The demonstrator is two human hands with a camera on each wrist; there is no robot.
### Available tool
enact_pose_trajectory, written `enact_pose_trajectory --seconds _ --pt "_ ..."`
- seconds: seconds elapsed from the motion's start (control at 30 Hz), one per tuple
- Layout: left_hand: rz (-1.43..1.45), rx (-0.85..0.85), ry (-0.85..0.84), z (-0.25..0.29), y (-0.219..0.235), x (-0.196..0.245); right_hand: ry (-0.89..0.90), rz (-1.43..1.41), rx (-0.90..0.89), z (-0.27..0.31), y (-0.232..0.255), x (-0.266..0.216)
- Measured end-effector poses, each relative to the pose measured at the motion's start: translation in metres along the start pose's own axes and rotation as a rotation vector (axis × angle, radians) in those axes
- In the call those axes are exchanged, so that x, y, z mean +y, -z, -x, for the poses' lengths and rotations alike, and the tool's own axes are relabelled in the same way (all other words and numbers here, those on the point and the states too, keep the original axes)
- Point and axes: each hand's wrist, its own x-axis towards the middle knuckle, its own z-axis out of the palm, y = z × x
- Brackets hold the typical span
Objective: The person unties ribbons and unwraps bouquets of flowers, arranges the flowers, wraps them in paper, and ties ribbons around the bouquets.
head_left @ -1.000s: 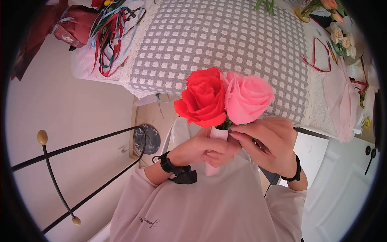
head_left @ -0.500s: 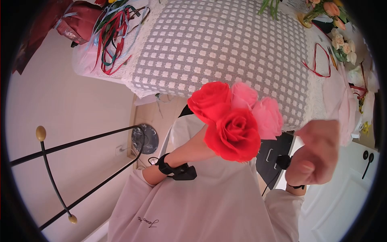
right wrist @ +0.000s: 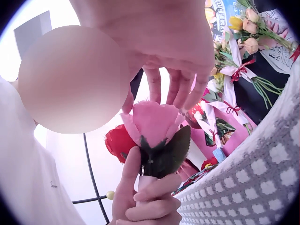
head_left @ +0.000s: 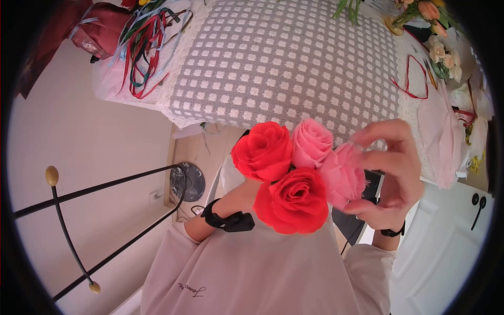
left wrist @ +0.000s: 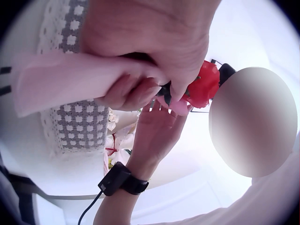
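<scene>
My left hand (left wrist: 145, 37) grips the pale pink wrapping (left wrist: 61, 79) round the stems of a small rose bunch. In the head view the blooms hide most of that hand. Two red roses (head_left: 292, 200) stand on the left and front, and two pink roses (head_left: 312, 144) behind and to the right. My right hand (head_left: 394, 173) curls thumb and fingers about the right-hand pink rose (right wrist: 154, 122), fingertips at its petals. Green leaves (right wrist: 171, 152) show under that bloom in the right wrist view, just above the left hand's fingers.
A grey and white checked cloth (head_left: 283, 63) covers the table ahead. Loose ribbons (head_left: 144, 58) lie at its left, beside a dark red wrapped bundle (head_left: 97, 31). To the right are a red ribbon loop (head_left: 417, 79), pale pink wrapping (head_left: 441, 136) and peach flowers (head_left: 428, 10). A black metal frame (head_left: 105, 189) stands at left.
The bunch has tilted so its blooms face up, showing several roses. My right hand left the wrapping, swung out to the right, then came back to the right-hand pink rose.
</scene>
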Motion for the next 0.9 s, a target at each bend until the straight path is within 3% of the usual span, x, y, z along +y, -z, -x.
enact_pose_trajectory --seconds 0.03,0.3,0.37,0.4,0.47,0.5,0.57,0.9 --pt "0.045 -0.008 0.009 -0.002 -0.001 0.002 -0.011 -0.089 -0.011 -0.001 -0.001 -0.001" --pt "0.352 -0.035 0.07 -0.008 -0.002 0.0 0.115 -0.034 -0.034 0.004 -0.001 0.013" --pt "-0.125 -0.11 -0.083 -0.007 0.007 -0.011 0.132 -0.042 -0.055 0.002 -0.001 0.015" --pt "-0.125 -0.109 -0.083 -0.006 0.009 -0.013 0.147 -0.043 -0.082 0.001 -0.001 0.016" --pt "-0.532 -0.108 -0.404 -0.008 0.009 -0.007 0.161 -0.044 -0.108 0.001 -0.002 0.016" --pt "-0.532 -0.108 -0.403 -0.011 0.009 -0.019 0.157 -0.046 -0.094 0.001 -0.003 0.015" --pt "0.082 -0.057 -0.035 -0.019 0.007 -0.051 0.152 -0.049 -0.078 0.0 -0.006 0.012" --pt "-0.209 -0.091 -0.153 -0.021 0.003 -0.048 0.131 -0.007 -0.087 0.004 -0.004 0.007"
